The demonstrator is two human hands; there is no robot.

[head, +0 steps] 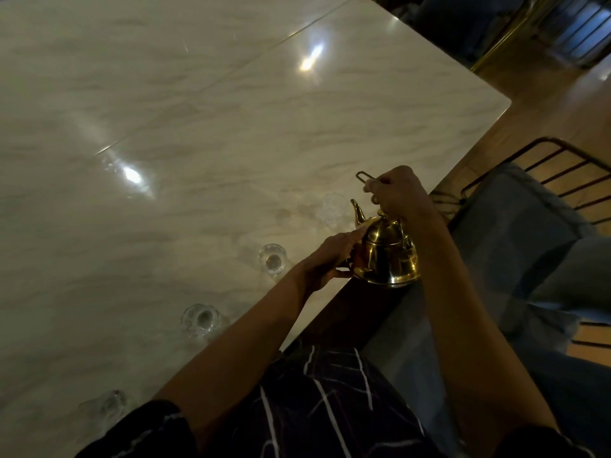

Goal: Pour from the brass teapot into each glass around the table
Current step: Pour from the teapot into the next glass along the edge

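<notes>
At the table (231,127) edge, the right hand (398,193) is clasping the wire handle (362,176) of the teapot (386,252) while the left hand (325,259) is steadying its smooth, probably heavy body, spout toward the fragile-looking nearest glass (332,208).

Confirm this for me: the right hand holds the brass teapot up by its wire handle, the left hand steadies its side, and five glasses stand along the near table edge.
Wrong on the count: the head view shows four glasses, not five. The rest stands: the right hand holds the brass teapot by its wire handle, and the left hand steadies its side, at the near edge of the table.
</notes>
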